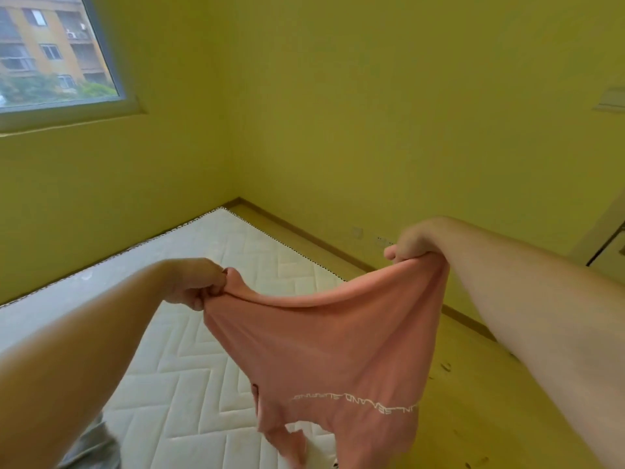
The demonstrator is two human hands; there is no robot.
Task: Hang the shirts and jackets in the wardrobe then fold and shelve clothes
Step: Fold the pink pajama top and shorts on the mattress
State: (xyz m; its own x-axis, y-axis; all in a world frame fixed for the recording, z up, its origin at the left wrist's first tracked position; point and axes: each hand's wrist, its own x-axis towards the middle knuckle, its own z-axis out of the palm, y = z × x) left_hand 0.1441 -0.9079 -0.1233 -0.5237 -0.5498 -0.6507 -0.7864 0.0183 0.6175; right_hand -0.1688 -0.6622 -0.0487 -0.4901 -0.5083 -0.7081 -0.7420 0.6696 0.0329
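A: Left hand (199, 286) and right hand (411, 245) each pinch bunched cloth at the top of the pink shirt (331, 350), which hangs in the air over the right edge of the mattress (189, 333).
B: It looks light, soft and floppy, sagging between them. I'd take it by the shoulders to fold.

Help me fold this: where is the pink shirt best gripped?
At both ends of its top edge, from above, as the left hand and right hand pinch it: the pink shirt hangs spread between them. Its print is upside down: likely the hem.
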